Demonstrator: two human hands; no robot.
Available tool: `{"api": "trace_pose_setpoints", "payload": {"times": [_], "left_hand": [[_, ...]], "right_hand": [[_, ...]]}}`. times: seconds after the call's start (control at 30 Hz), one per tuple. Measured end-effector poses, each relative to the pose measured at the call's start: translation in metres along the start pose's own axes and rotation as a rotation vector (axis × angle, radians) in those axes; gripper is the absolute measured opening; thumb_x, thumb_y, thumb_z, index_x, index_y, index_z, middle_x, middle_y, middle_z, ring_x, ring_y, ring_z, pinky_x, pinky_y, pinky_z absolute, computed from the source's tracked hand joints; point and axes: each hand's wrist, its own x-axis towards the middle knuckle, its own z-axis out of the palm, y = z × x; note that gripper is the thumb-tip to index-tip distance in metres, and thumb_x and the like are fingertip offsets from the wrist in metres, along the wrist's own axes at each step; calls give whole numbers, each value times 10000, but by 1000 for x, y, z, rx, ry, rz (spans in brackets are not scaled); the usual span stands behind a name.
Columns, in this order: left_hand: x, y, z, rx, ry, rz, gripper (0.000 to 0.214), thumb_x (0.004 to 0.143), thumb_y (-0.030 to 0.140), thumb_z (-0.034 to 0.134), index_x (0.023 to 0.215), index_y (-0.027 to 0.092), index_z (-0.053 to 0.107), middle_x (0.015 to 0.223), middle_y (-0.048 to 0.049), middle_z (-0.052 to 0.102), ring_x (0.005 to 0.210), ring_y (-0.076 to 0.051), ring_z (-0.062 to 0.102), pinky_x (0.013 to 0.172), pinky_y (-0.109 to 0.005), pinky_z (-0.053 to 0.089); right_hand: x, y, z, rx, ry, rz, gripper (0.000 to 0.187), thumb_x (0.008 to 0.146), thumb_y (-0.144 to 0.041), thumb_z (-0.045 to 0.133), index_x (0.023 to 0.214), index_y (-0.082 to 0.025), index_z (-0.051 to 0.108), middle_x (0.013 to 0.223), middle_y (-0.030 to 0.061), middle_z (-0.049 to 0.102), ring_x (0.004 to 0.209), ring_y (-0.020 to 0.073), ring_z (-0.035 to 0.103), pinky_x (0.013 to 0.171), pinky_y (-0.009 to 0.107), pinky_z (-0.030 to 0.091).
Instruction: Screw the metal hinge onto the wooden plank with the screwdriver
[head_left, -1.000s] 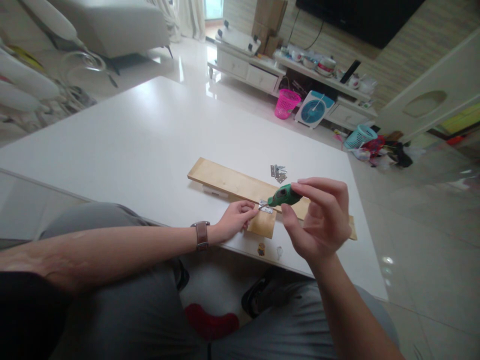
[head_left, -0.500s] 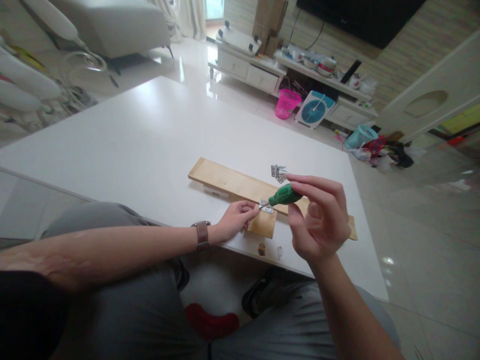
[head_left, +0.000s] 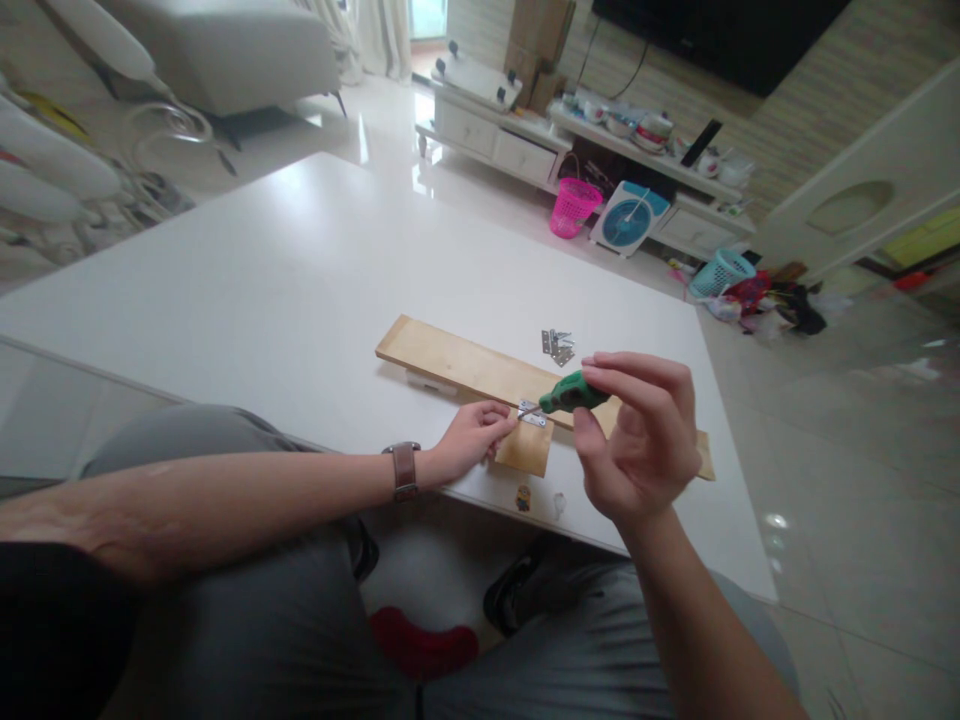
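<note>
A person sits at a white surface (head_left: 300,270), seen from above their own lap. The right hand (head_left: 649,435) has a green screwdriver (head_left: 574,392) by its handle; that grip is curled in, fingertips and thumb closed lightly around it. The shaft slants down to a silver hinge (head_left: 533,413) at the far end of a small wooden board (head_left: 523,450), beside the near edge of a long wooden board (head_left: 457,361). The left hand (head_left: 474,437) has its fingertips drawn together next to the screwdriver's tip; whether this grip holds anything cannot be told. It covers the small board's left side, while the right hand hides a stretch of the long one.

Beyond the long board lies a little heap of metal hinges (head_left: 556,346). Nearer the person are a small yellow-and-blue figure (head_left: 523,498) and a clear item (head_left: 559,504) too small to identify. Across the room, a pink basket (head_left: 575,208) and a blue-and-white fan (head_left: 628,218) stand before a low white cabinet (head_left: 525,158).
</note>
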Motion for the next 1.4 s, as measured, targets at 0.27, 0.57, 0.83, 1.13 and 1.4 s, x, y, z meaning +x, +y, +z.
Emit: {"api": "trace_pose_setpoints", "payload": {"times": [0.27, 0.57, 0.83, 1.13, 1.4], "left_hand": [[0, -1, 0, 2, -3, 11, 438, 777, 503, 845, 945, 129, 691, 655, 26, 609, 486, -74, 484, 451, -204, 372], [0, 0, 0, 16, 3, 1, 415, 782, 495, 836, 916, 135, 679, 651, 25, 605, 495, -76, 495, 460, -202, 379], [0, -1, 0, 4, 3, 7, 431, 780, 494, 848, 948, 126, 700, 672, 20, 628, 489, -72, 498, 456, -201, 383], [0, -1, 0, 0, -7, 9, 436, 787, 503, 850, 940, 125, 695, 670, 20, 625, 493, -75, 506, 461, -205, 387], [0, -2, 0, -5, 2, 10, 443, 777, 505, 850, 933, 124, 689, 667, 25, 614, 486, -71, 491, 450, -204, 371]], "right_hand": [[0, -1, 0, 47, -20, 6, 472, 883, -94, 649, 1311, -286, 700, 1237, 91, 696, 1098, 275, 751, 876, 494, 680], [2, -1, 1, 7, 10, -33, 384, 869, -103, 730, 1220, -258, 724, 1139, 82, 677, 1015, 234, 715, 753, 398, 676], [-1, -2, 0, 44, -32, 26, 456, 894, -106, 626, 1304, -295, 693, 1246, 82, 679, 1140, 270, 729, 862, 459, 691], [-1, 0, 1, 86, -29, 6, 465, 893, -64, 692, 1301, -288, 694, 1268, 86, 708, 1130, 275, 758, 892, 498, 698], [-1, 0, 1, 60, -2, 4, 404, 901, -100, 706, 1264, -278, 702, 1216, 83, 709, 1099, 264, 752, 859, 473, 695]]}}
